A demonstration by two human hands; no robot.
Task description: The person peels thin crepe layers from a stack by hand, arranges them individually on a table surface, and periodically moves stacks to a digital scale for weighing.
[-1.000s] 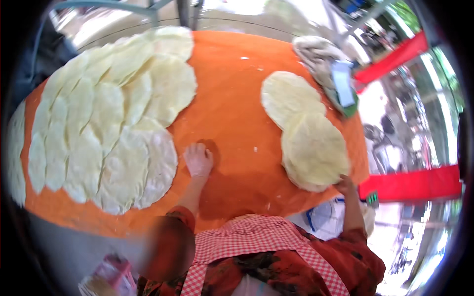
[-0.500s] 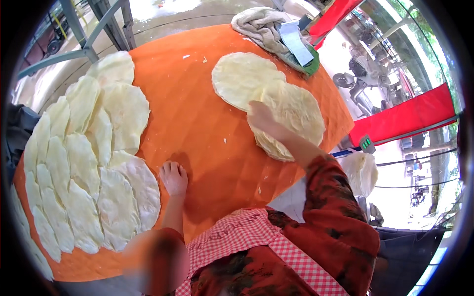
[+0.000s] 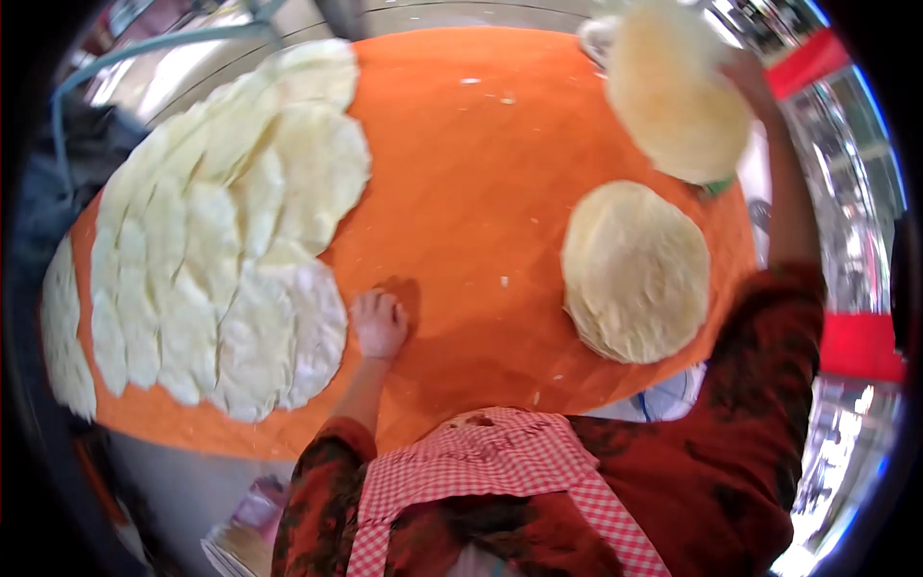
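Flatbread [image 3: 678, 111] raised, edge gripped by right fingers [image 3: 736, 65]; stack [image 3: 636, 274] waits nearer body than them. Overlapping rounds [image 3: 322, 168] already spread left of left fingers [image 3: 386, 302], part-open, empty on table [image 3: 461, 192].

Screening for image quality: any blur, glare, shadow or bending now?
Head view: raised flatbread in the right hand looks blurred; head view: glare at far right; head view: shadow beside the left hand; head view: orange tabletop looks bowed.

Dough sheet [image 3: 678, 101] now aloft in right fingers [image 3: 736, 67]
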